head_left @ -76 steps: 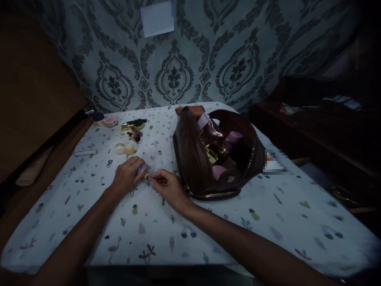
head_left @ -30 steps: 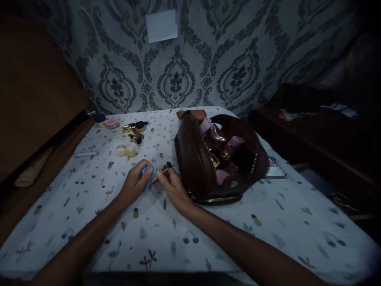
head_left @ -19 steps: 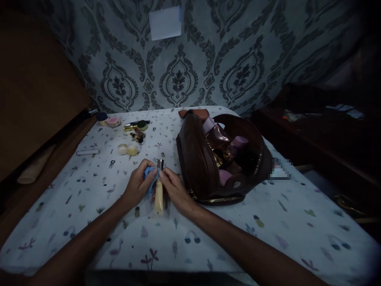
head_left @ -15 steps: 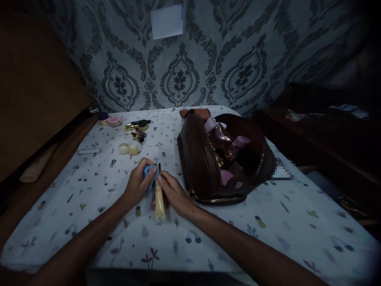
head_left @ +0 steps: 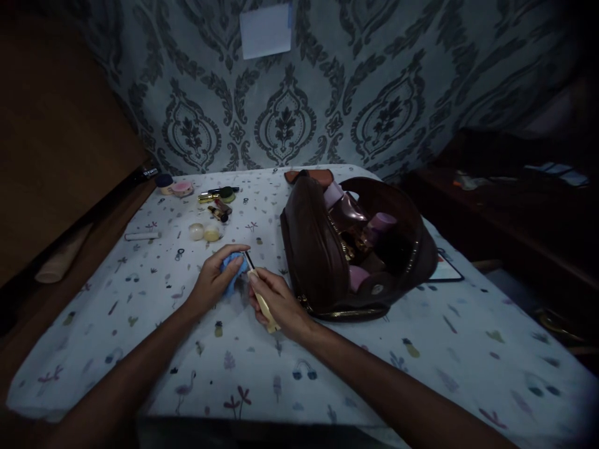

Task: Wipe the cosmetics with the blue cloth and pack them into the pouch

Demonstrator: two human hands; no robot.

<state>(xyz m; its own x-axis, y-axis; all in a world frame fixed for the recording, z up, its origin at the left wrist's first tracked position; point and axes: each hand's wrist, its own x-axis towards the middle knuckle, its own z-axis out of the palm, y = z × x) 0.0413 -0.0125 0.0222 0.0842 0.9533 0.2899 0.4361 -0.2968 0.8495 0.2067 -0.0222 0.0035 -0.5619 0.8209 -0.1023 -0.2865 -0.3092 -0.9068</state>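
My left grip (head_left: 211, 285) clenches a blue cloth (head_left: 231, 268) against the cream tube (head_left: 270, 320) my right grip (head_left: 277, 300) holds, just left of the brown bag (head_left: 313, 255)

Left hand (head_left: 213, 284) presses blue cloth (head_left: 233, 268) against cream tube (head_left: 262, 301) in right hand (head_left: 277, 300).

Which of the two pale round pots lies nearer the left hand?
The yellowish pot, right of the pair; the whiter pot beside it lies farther from the left hand and its cloth.
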